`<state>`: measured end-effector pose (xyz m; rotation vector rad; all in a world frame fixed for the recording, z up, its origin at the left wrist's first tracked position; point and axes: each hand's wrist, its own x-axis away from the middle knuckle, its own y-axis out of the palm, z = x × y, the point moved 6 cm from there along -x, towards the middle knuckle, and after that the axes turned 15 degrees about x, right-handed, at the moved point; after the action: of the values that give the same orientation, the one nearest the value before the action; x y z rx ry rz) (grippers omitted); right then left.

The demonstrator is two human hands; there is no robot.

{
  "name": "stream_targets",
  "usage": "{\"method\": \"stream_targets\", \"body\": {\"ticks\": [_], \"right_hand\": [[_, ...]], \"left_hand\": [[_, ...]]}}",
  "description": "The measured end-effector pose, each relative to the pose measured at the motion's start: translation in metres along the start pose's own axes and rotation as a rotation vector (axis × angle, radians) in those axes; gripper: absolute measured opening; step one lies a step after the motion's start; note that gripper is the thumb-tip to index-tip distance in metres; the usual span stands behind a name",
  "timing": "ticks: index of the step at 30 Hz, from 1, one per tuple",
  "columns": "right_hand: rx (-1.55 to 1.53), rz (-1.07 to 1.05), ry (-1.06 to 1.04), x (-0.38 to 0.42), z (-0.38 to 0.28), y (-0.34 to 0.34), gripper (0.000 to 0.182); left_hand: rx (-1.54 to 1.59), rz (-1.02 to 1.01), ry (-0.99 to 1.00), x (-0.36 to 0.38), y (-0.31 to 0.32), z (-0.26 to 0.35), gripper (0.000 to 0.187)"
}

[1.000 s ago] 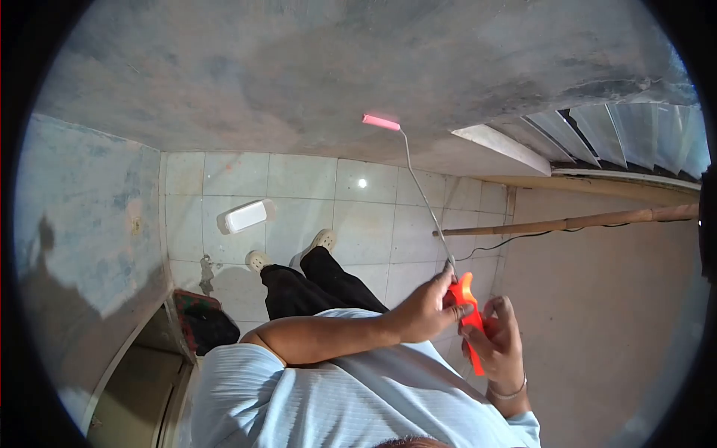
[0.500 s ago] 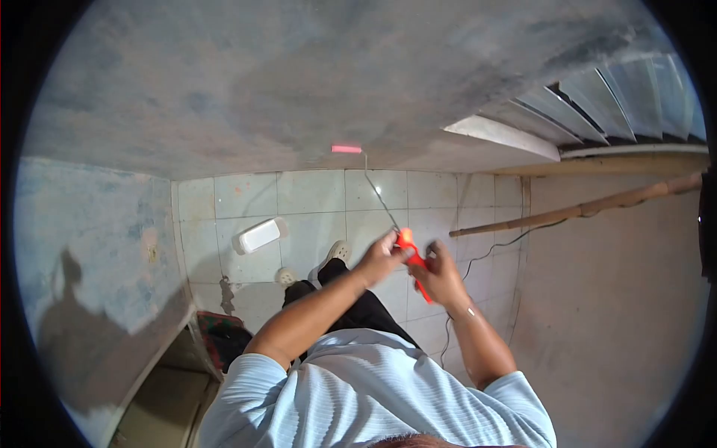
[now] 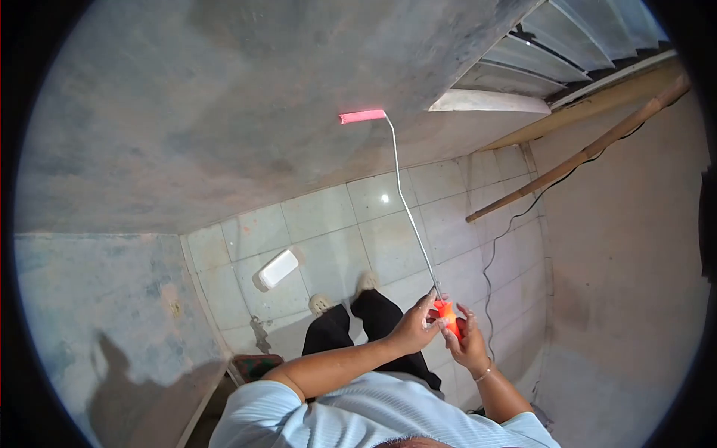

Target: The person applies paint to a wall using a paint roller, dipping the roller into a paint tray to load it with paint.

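Note:
A paint roller [image 3: 362, 116] with a narrow pink sleeve, a long bent metal rod and an orange-red handle extends forward from both hands. My left hand [image 3: 415, 327] closes on the top of the handle, where the rod goes in. Lower on the same handle, my right hand [image 3: 469, 345] curls its fingers around from the right side. The pink sleeve overlaps the grey wall [image 3: 261, 97] in this view. Part of the handle is hidden behind the fingers.
On the tiled floor [image 3: 317, 218] lies a white oblong container [image 3: 278, 269], left of my shoes. At right, a bamboo pole [image 3: 567, 164] slants across, with a black cable [image 3: 489, 261] near it. Upper right is a louvred window [image 3: 553, 52] with a white sill [image 3: 489, 101].
The hands and handle have come down and slightly right in the view, closer to my body. The roller's sleeve appears higher and larger. My view has tilted.

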<state>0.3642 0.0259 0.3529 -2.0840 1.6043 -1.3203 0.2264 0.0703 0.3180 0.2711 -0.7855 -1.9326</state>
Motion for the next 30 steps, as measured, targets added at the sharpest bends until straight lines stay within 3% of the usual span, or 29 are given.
{"method": "stream_targets", "body": {"ticks": [2,4,6,7,9,12,14,18,20,21,24,25,28,30], "right_hand": [[0.124,0.053,-0.042,-0.044,0.056,0.05,0.054],[0.371,0.282,-0.34,-0.086,0.073,0.091,0.048],[0.286,0.269,-0.262,-0.15,0.114,0.141,0.043],[0.248,0.251,-0.262,-0.183,0.137,0.17,0.041],[0.199,0.237,-0.261,-0.235,0.163,0.219,0.039],[0.09,0.318,-0.359,-0.317,0.155,0.266,0.035],[-0.019,0.49,-0.521,-0.34,0.144,0.285,0.035],[-0.145,0.453,-0.502,-0.411,0.194,0.364,0.035],[-0.115,0.291,-0.295,-0.443,0.249,0.419,0.037],[-0.113,0.325,-0.272,-0.455,0.271,0.443,0.037],[-0.143,0.397,-0.349,-0.468,0.264,0.436,0.035],[-0.185,0.476,-0.425,-0.469,0.243,0.418,0.034],[-0.268,0.507,-0.474,-0.476,0.167,0.372,0.032],[-0.289,0.518,-0.493,-0.473,0.144,0.351,0.029]], "left_hand": [[-0.06,0.062,-0.102,-0.015,-0.041,-0.053,0.056],[-0.082,0.119,-0.078,-0.033,-0.083,-0.103,0.048],[-0.372,0.262,-0.022,-0.058,-0.139,-0.148,0.037],[-0.405,0.337,-0.08,-0.071,-0.159,-0.146,0.028],[-0.423,0.456,0.046,-0.096,-0.211,-0.174,0.017],[-0.487,0.529,0.126,-0.123,-0.275,-0.18,0.016],[-0.508,0.54,0.163,-0.133,-0.309,-0.193,0.019],[-0.467,0.618,0.161,-0.15,-0.381,-0.254,0.016],[-0.504,0.674,0.022,-0.153,-0.426,-0.315,0.017],[-0.589,0.644,0.035,-0.155,-0.451,-0.345,0.02],[-0.616,0.568,0.12,-0.167,-0.456,-0.344,0.019],[-0.437,0.57,0.229,-0.172,-0.447,-0.329,0.017],[-0.352,0.662,0.437,-0.184,-0.422,-0.246,0.019],[-0.371,0.631,0.431,-0.187,-0.414,-0.218,0.02]]}}
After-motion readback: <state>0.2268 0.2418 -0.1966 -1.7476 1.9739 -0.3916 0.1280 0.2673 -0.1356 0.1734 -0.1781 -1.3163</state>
